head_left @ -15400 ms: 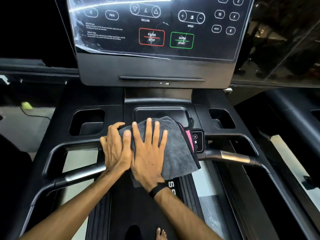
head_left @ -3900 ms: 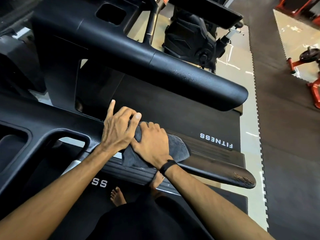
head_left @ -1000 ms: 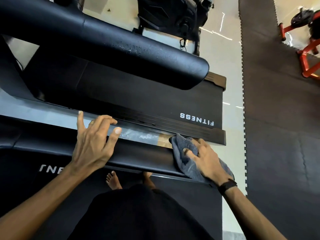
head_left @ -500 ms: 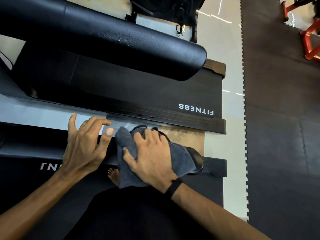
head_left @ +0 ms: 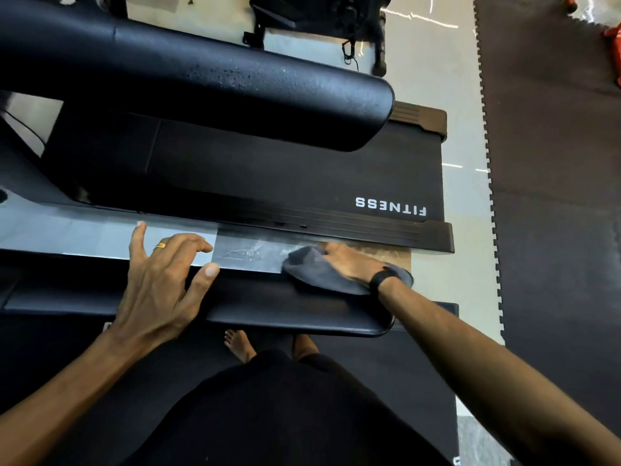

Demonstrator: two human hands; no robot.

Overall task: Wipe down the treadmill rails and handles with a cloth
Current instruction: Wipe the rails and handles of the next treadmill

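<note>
Gripping the grey cloth (head_left: 319,275) w/ our right hand (head_left: 349,264), we press it on the far end of the near treadmill handrail (head_left: 285,304); fingers look curled over it, though blurred. Our left hand (head_left: 161,284) rests spread on the rail, holding nothing, ring (head_left: 161,245) showing.

Head view: steep downward, close over handrail (head_left: 285,304).

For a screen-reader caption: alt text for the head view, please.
The right hand presses a grey cloth against the far side of a black treadmill rail, while the left hand rests open on it.
</note>
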